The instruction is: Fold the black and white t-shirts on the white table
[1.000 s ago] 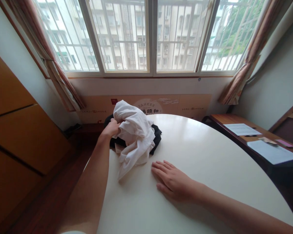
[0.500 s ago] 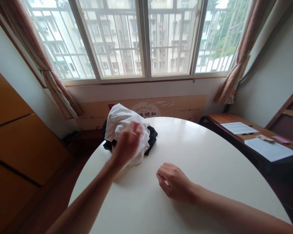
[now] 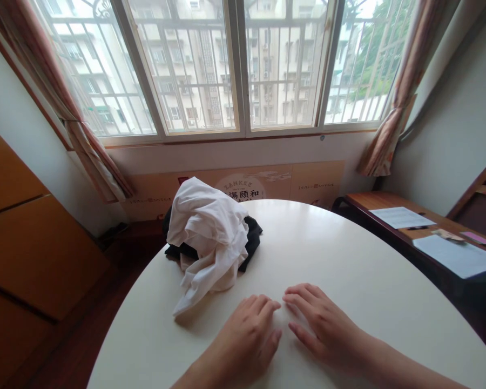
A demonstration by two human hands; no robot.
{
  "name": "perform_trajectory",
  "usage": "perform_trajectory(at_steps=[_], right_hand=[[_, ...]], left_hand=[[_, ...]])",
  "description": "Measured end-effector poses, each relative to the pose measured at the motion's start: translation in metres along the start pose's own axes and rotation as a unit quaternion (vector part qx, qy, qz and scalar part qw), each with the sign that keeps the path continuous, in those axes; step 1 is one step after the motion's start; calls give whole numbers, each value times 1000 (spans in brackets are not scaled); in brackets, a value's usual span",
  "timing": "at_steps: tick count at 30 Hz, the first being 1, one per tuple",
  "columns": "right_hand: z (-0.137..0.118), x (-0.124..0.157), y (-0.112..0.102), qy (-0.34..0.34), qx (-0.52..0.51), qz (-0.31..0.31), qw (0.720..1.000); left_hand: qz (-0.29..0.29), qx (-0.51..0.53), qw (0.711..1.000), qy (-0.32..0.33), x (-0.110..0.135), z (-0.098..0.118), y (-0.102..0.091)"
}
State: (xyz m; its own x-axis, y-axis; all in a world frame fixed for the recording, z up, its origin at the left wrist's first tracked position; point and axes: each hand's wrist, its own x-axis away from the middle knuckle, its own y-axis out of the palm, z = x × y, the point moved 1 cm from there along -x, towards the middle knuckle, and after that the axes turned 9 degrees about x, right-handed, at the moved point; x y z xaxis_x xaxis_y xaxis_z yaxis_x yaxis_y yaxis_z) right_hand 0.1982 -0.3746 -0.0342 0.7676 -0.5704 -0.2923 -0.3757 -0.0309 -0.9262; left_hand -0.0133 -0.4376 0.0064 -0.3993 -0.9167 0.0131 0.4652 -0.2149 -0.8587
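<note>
A crumpled white garment (image 3: 208, 235) lies in a heap on top of a black garment (image 3: 251, 240) at the far left of a round cream table (image 3: 348, 270). My left hand (image 3: 245, 337) rests palm down on the table just in front of the heap, fingers stretched out, holding nothing. My right hand (image 3: 322, 324) lies flat beside it, fingers spread and empty. The fingertips of the two hands nearly touch. A loose end of the white garment trails toward my left hand without reaching it.
A low wooden side table (image 3: 421, 229) at the right carries sheets of paper (image 3: 456, 254), a pen and a pink card. A wooden cabinet (image 3: 28, 237) stands at the left. Barred windows (image 3: 243, 65) with curtains fill the back wall.
My left hand let go of the white garment and drew back to the table beside my right hand. The right hand uncurled and lies flat.
</note>
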Motion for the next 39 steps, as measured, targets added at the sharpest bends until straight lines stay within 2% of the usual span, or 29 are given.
perform_trajectory(at_steps=[6,9,15,20,32,39], right_hand=[[6,4,-8,-68,-56,-119,989],[6,2,-12,-72,-71,-142,985],[7,1,-8,-67,-69,-150,984],[9,0,-5,-72,-62,-179,979],[3,-5,-9,-41,-45,-216,975],[1,-3,-12,-33,-40,-218,975]], left_hand=[[-107,1,994,-26,11,-19,-7],[-125,8,992,-27,9,-21,-7],[-129,7,991,-28,4,-18,-6],[-112,17,993,-14,5,-23,-2],[-120,10,992,-25,2,-31,9],[-110,12,994,-25,4,-28,7]])
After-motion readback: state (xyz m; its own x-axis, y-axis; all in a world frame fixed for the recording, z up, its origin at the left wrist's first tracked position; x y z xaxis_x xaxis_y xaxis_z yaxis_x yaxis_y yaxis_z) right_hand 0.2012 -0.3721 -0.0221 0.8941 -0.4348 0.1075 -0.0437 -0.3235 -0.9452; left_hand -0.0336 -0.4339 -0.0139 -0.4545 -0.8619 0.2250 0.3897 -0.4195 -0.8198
